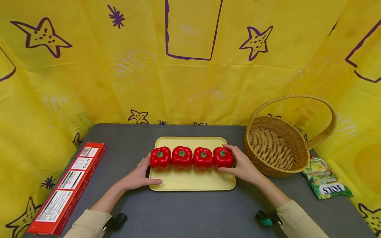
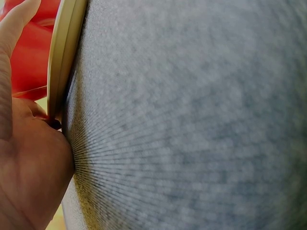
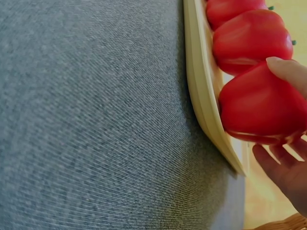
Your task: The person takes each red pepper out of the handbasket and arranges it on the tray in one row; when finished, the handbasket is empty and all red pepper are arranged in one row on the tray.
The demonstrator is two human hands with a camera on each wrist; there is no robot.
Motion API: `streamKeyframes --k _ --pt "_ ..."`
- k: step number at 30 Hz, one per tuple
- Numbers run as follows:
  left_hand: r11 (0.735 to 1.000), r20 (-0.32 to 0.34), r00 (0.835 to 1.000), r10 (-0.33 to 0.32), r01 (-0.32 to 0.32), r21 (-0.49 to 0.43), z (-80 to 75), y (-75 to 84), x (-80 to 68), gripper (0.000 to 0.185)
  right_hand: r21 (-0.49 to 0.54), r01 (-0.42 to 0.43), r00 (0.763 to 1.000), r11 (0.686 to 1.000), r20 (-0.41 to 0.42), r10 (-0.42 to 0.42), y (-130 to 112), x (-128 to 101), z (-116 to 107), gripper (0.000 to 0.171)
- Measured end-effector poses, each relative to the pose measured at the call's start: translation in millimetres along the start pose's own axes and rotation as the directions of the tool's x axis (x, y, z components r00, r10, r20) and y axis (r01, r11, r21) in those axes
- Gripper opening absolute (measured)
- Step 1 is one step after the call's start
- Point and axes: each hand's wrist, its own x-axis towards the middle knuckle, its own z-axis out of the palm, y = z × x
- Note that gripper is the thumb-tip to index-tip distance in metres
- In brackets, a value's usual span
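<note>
A row of several red bell peppers lies across a pale yellow tray (image 1: 190, 182) in the middle of the grey table. My left hand (image 1: 138, 175) lies at the tray's left edge, with straight fingers against the leftmost pepper (image 1: 160, 158) and the thumb lying along the tray's front left corner. The left wrist view shows that hand (image 2: 29, 167) against the tray rim (image 2: 64, 52) with the pepper (image 2: 31, 57) behind it. My right hand (image 1: 242, 165) curls round the rightmost pepper (image 1: 222, 158). In the right wrist view its fingers (image 3: 288, 69) wrap that pepper (image 3: 259, 105) above the tray rim (image 3: 204, 81).
A wicker basket (image 1: 276, 145) with a hoop handle stands right of the tray. A green snack packet (image 1: 325, 178) lies at the far right. A long red box (image 1: 68, 186) lies along the table's left edge. Yellow printed cloth walls surround the table.
</note>
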Motion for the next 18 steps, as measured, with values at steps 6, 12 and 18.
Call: streamKeyframes --k 6,12,18 --pt "1.0 -0.003 1.0 -0.023 0.023 0.007 1.6 -1.0 -0.6 0.108 0.015 0.013 1.0 1.0 0.019 -0.013 3.1 0.9 -1.0 0.084" --pt "0.999 -0.006 0.999 -0.034 0.034 0.005 2.0 0.6 -0.7 0.11 -0.004 0.035 0.999 0.999 0.026 -0.035 5.7 1.3 -1.8 0.09" --pt "0.987 -0.049 0.998 0.029 -0.037 -0.158 -1.1 -3.4 1.1 0.092 0.009 0.036 0.994 0.999 -0.105 -0.035 -2.1 4.2 -4.1 0.082"
